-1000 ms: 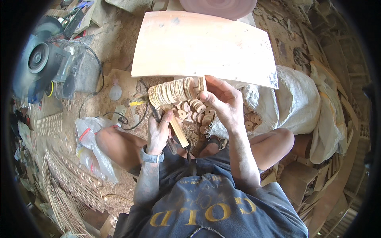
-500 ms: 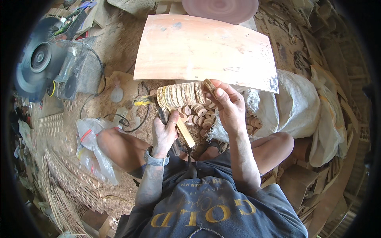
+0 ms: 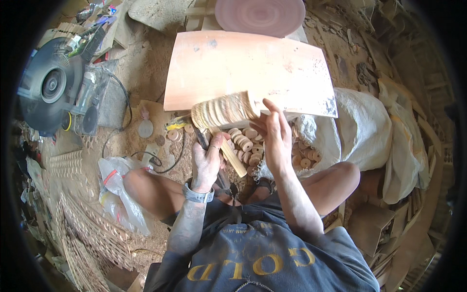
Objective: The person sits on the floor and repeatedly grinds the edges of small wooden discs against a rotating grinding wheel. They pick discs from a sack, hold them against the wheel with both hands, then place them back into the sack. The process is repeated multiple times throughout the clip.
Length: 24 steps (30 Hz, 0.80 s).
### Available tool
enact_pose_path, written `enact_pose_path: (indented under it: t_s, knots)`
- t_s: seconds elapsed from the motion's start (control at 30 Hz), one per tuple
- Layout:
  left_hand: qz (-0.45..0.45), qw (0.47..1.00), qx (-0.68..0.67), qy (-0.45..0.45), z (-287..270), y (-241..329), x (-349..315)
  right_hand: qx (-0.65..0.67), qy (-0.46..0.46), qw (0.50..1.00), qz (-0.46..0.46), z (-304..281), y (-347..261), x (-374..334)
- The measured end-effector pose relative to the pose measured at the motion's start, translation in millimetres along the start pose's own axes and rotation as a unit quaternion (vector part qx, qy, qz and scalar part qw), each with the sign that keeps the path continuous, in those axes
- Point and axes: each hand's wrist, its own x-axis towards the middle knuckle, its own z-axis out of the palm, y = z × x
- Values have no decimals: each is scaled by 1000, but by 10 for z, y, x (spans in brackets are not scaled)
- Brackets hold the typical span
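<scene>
A thick row of round wooden discs (image 3: 224, 112) is stacked side by side, held up in front of me near the wooden board's edge. Below it my left hand (image 3: 206, 163) is closed round a dark bar (image 3: 201, 138) and a pale wooden stick (image 3: 233, 158), which slants down past my thumb. At the left end of the row a yellow-and-black piece (image 3: 177, 123) sticks out. My right hand (image 3: 276, 138) is at the right end of the discs, fingers apart, with no disc in its grasp; whether its fingertips touch the row I cannot tell.
Beyond the hands lies a pale wooden board (image 3: 243, 68), with a round reddish disc (image 3: 260, 14) behind it. Loose wooden discs (image 3: 243, 141) are heaped below. White sacks (image 3: 362, 131) stand right; a fan (image 3: 52, 85) and a cable (image 3: 127, 97) are left.
The disc my right hand pinched is no longer in its fingers; those have opened beside the row's right end. The row has tilted and turned a little in my left hand's hold.
</scene>
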Motion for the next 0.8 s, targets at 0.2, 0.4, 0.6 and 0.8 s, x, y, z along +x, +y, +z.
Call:
enact_pose_path:
  t_s: [0.2,0.4,0.6,0.8]
  knots:
    - [150,987,37,-46,387,205,221,-234,-149,958,-68,97,10,-76]
    - [43,985,-154,-58,271,243,225,53,27,998,10,-288,-185,2]
    - [-2,998,-53,-14,275,193,298,-21,-108,994,-12,-296,-235,-83]
    - [-6,999,-47,-1,291,164,296,-40,-84,996,3,-280,-229,-41]
